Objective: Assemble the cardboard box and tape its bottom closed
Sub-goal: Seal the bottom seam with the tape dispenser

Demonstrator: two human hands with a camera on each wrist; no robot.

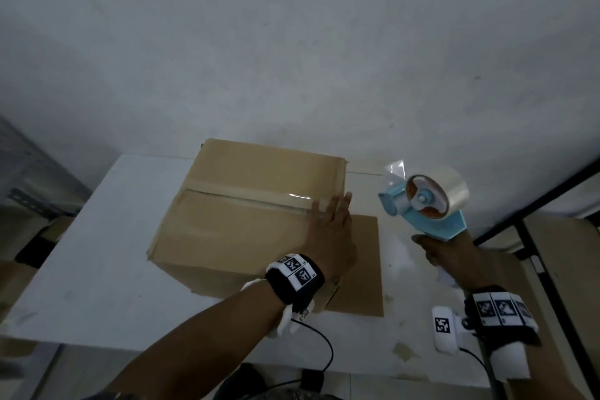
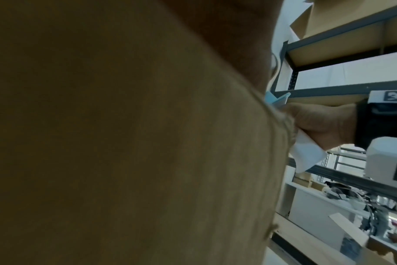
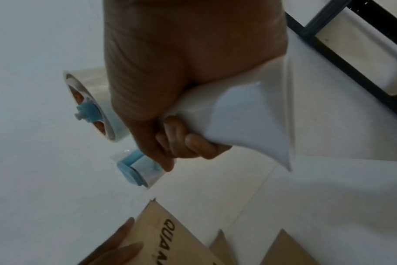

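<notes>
Pressing flat fingers on the tape strip [image 1: 250,199] atop the box [image 1: 246,221] on the tabletop [image 1: 97,253], the left hand [image 1: 331,227] risks trapping wrinkles; the right hand [image 1: 454,253] grips the dispenser [image 1: 425,204], whose loose tail may stick to itself.

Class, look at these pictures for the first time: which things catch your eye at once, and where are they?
The cardboard box sits mid-table, a shiny tape strip along its top seam, the left hand flat on its right end. Right of it, the right hand holds up a blue tape dispenser.
</notes>
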